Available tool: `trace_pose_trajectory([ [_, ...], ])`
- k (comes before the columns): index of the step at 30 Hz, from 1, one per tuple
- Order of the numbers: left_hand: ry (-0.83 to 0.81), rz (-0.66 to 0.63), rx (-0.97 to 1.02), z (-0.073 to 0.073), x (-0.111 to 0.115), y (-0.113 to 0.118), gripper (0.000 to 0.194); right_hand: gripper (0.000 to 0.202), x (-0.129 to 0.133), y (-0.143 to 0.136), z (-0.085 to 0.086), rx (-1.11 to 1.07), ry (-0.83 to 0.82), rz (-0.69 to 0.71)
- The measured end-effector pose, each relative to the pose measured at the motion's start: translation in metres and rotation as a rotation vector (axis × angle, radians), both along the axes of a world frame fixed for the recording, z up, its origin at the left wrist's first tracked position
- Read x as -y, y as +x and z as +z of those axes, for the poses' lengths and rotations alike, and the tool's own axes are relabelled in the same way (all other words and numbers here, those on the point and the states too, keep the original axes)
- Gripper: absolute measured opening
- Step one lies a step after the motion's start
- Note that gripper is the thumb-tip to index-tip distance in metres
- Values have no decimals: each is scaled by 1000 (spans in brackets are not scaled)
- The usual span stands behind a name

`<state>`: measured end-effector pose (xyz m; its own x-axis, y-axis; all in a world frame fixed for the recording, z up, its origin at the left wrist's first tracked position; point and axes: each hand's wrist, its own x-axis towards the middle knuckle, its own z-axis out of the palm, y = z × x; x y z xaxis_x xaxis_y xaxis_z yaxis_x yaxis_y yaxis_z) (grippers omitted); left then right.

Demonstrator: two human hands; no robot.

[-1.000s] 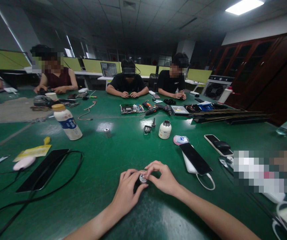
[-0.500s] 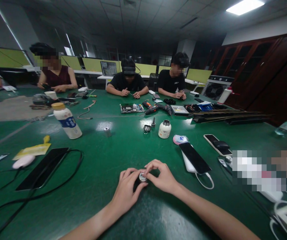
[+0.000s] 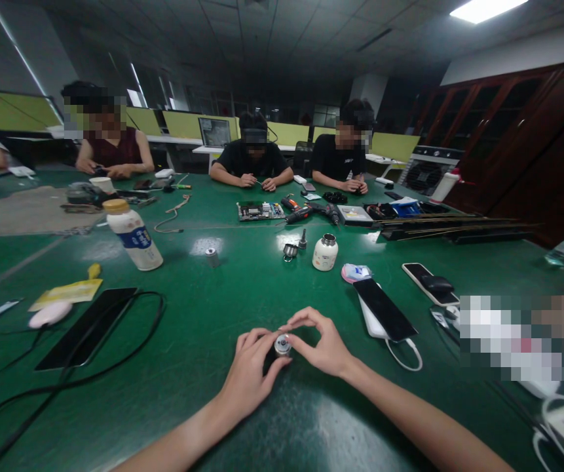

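On the green table (image 3: pixel 203 314) in front of me stands a small silver metal cylinder (image 3: pixel 282 346), its round top facing up with a dark spot in the middle. My left hand (image 3: pixel 249 370) grips it from the left, thumb on the near side and fingers on the far side. The curled fingers of my right hand (image 3: pixel 323 344) touch the cylinder's upper right edge, thumb and fingertips close together. Partly hidden by my fingers, the cylinder's side shows only a little. Farther off stands another metal cylinder (image 3: pixel 211 257).
A cream bottle (image 3: pixel 325 254), a small metal cup-like piece (image 3: pixel 290 252) and a dark pointed part (image 3: pixel 302 238) stand beyond my hands. Phones (image 3: pixel 384 309) and cables lie right; a tablet (image 3: pixel 88 328) and a drink bottle (image 3: pixel 137 239) are left. Several people sit around the table.
The fingers of my right hand have shifted slightly right on the cylinder's top, so more of its round face shows. My left hand keeps its grip.
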<state>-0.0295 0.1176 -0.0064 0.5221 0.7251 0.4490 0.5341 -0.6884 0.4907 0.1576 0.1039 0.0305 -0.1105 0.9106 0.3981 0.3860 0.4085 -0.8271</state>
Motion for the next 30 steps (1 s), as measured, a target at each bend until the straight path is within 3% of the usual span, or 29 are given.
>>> trace_pose_trajectory([
  [4, 2, -7, -4, 0, 0, 0, 31, 6, 1, -6, -3, 87, 13, 8],
  [11, -11, 1, -6, 2, 0, 0, 32, 20, -18, 11, -7, -203, -68, -107],
  [16, -15, 5, -10, 3, 0, 0, 34, 13, -37, 34, -32, 48, -129, -100],
  [18, -15, 5, -10, 3, 0, -1, 34, 12, -37, 35, -34, 65, -122, -112],
  [21, -20, 6, -10, 1, 0, -1, 33, 13, -28, 27, -21, -49, -73, -137],
  [25, -25, 3, -7, -1, -1, -1, 33, 11, -10, 7, 3, -94, -63, -37],
  [30, -9, -13, -12, -2, -1, -1, 31, 13, -1, -7, 3, 72, -39, -36],
])
